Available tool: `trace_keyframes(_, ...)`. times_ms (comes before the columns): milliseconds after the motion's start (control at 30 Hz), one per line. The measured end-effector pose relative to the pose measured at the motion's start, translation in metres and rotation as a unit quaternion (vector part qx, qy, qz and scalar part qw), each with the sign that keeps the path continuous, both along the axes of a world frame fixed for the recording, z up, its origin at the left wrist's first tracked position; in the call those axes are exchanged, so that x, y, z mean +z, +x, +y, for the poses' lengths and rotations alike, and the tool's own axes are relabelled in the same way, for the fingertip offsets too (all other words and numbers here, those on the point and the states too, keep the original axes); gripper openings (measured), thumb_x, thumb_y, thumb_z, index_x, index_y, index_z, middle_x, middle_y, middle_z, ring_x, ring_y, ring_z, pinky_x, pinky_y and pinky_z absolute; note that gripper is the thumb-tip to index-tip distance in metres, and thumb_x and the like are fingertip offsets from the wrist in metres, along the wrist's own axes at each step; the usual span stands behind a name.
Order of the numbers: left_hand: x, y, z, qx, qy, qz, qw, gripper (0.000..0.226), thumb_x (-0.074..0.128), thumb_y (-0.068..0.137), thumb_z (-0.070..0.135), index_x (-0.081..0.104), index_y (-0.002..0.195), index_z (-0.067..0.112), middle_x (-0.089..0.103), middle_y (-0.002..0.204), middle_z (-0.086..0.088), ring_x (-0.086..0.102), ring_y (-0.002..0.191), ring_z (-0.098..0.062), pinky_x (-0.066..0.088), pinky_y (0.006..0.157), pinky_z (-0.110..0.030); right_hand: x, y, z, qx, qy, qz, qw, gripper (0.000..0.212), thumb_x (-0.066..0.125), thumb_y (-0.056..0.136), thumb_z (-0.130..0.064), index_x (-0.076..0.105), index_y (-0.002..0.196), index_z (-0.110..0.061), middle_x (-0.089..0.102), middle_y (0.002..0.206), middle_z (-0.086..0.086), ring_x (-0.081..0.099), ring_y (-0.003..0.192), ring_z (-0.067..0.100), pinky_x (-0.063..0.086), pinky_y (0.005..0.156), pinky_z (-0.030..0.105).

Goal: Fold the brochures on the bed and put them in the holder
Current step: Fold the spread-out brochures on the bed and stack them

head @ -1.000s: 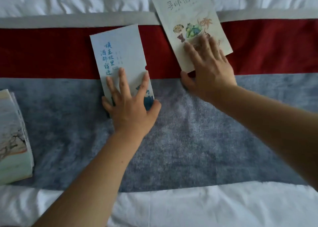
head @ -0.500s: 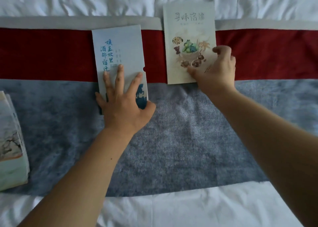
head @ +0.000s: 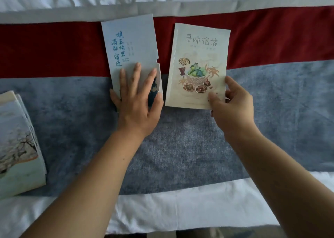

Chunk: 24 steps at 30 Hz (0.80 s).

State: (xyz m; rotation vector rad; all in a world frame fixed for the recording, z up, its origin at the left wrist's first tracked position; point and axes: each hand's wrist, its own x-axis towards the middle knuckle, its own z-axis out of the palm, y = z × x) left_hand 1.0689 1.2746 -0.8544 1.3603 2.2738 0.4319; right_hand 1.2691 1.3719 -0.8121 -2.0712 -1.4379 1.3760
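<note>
A pale blue holder sleeve (head: 130, 46) with blue Chinese lettering and a thumb notch on its right edge lies on the bed runner. My left hand (head: 137, 100) rests flat on its lower half, fingers spread. Right beside it is a cream folded brochure (head: 197, 60) printed with a fruit basket picture. My right hand (head: 229, 106) pinches the brochure's lower right corner, thumb on top and fingers underneath, and that corner is slightly raised off the bed.
Another folded brochure stack (head: 16, 147) with a tree picture lies at the left edge. The bed runner has a red band (head: 50, 48) above and a grey-blue band (head: 180, 143) below. White sheets (head: 171, 207) border it near and far.
My right hand has taken the cream brochure by its corner and drawn it down and nearer, next to the holder. My left hand stays pressed on the holder.
</note>
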Motion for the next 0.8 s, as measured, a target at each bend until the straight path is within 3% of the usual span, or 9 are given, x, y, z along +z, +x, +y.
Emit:
trace_keyframes(133, -0.004, 0.000, -0.001, -0.003, 0.010, 0.006, 1.000, 0.062, 0.027, 0.099, 0.058, 0.023, 0.160, 0.044, 0.003, 0.173, 0.005, -0.009, 0.159, -0.029, -0.006, 0.115, -0.072, 0.003, -0.003, -0.009, -0.049, -0.007, 0.042, 0.998, 0.066, 0.071, 0.095, -0.020, 0.045, 0.155, -0.028, 0.073, 0.118, -0.006, 0.071, 0.110, 0.019, 0.061, 0.092, 0.048)
trace_keyframes(333, -0.006, -0.001, -0.004, 0.000, 0.031, 0.003, 1.000, 0.065, 0.028, 0.099, 0.055, 0.012, 0.161, 0.044, 0.005, 0.173, 0.004, -0.008, 0.159, -0.028, -0.005, 0.116, -0.072, 0.005, -0.011, -0.018, -0.126, 0.016, 0.106, 0.986, 0.062, 0.072, 0.094, -0.013, 0.052, 0.151, -0.025, 0.078, 0.104, -0.006, 0.073, 0.102, 0.014, 0.059, 0.098, 0.046)
trace_keyframes(467, -0.009, 0.000, -0.006, -0.018, 0.025, 0.020, 0.999, 0.066, 0.026, 0.099, 0.055, 0.011, 0.162, 0.041, 0.004, 0.173, 0.002, -0.008, 0.159, -0.031, -0.004, 0.116, -0.074, 0.005, -0.012, -0.024, -0.161, 0.036, 0.139, 0.976, 0.056, 0.071, 0.093, -0.010, 0.056, 0.144, -0.027, 0.079, 0.100, -0.009, 0.072, 0.086, 0.005, 0.060, 0.081, 0.030)
trace_keyframes(533, -0.010, 0.001, -0.008, -0.030, 0.027, 0.026, 0.999, 0.067, 0.027, 0.099, 0.053, 0.012, 0.162, 0.040, 0.004, 0.173, 0.002, -0.008, 0.159, -0.032, -0.003, 0.116, -0.076, 0.007, -0.013, -0.026, -0.172, 0.049, 0.143, 0.973, 0.054, 0.070, 0.093, -0.010, 0.057, 0.143, -0.028, 0.078, 0.101, -0.010, 0.073, 0.087, 0.004, 0.058, 0.080, 0.026)
trace_keyframes(700, -0.011, 0.000, -0.011, -0.034, 0.045, 0.018, 0.998, 0.068, 0.031, 0.099, 0.050, 0.012, 0.163, 0.037, 0.005, 0.173, -0.001, -0.006, 0.159, -0.032, -0.002, 0.115, -0.077, 0.011, -0.025, -0.035, -0.114, 0.075, 0.102, 0.985, 0.059, 0.070, 0.095, -0.020, 0.052, 0.150, -0.027, 0.074, 0.117, -0.012, 0.072, 0.105, 0.015, 0.062, 0.091, 0.041)
trace_keyframes(800, -0.013, 0.001, -0.009, -0.025, 0.048, 0.023, 0.998, 0.072, 0.033, 0.099, 0.051, 0.004, 0.163, 0.035, 0.002, 0.173, -0.007, -0.005, 0.159, -0.032, -0.001, 0.115, -0.077, 0.007, -0.028, -0.041, -0.092, 0.081, 0.075, 0.990, 0.062, 0.071, 0.096, -0.023, 0.047, 0.154, -0.029, 0.070, 0.123, -0.012, 0.072, 0.109, 0.018, 0.062, 0.089, 0.047)
